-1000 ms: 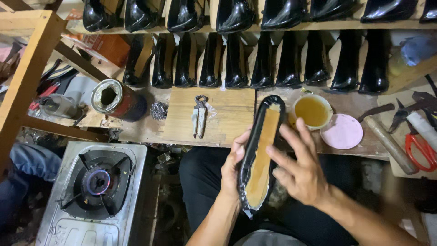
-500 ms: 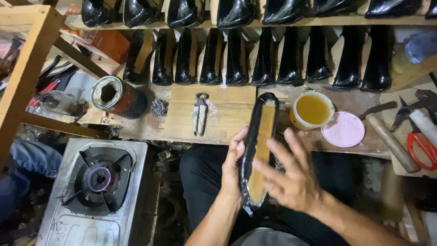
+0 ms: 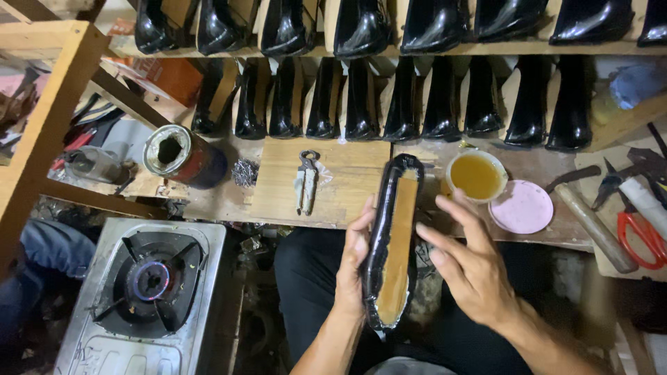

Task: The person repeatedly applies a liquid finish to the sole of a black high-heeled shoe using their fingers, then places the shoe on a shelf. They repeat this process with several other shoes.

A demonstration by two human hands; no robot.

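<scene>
Shoe upper (image 3: 393, 239), black and glossy with its tan insole board turned up, sits lengthwise over the person's lap just in front of the bench (image 3: 347, 201), toe end pointing away.

Far left, a single-burner gas stove (image 3: 149, 288) burns with a small blue flame beside a wooden frame post (image 3: 48, 132). Further right, on the bench, lie a rusty tin can (image 3: 182, 154) on its side, a small heap of tacks (image 3: 244, 172) and lasting pincers (image 3: 306, 182) on a pale wooden board.

The left hand (image 3: 354, 271) cradles the shoe from its left edge, fingers (image 3: 363, 232) curled close against the black rim and thumb out of sight behind it. The shoe looks light but rigid along its length, probably mounted on a last; the leather lip folded over the board seems soft and possibly tacky, so the firm sides are the better place to grip, not the bottom face.

The right hand (image 3: 479, 274) hovers just beside the shoe's right edge, fingers spread wide and loose, holding nothing; whether a fingertip touches the rim cannot be told.

Beyond it stand a cup of amber liquid (image 3: 476, 175), a pink lid (image 3: 521, 206), a hammer (image 3: 590, 215) and red-handled scissors (image 3: 643, 236). Rows of black shoes (image 3: 417, 104) line the shelves behind.
</scene>
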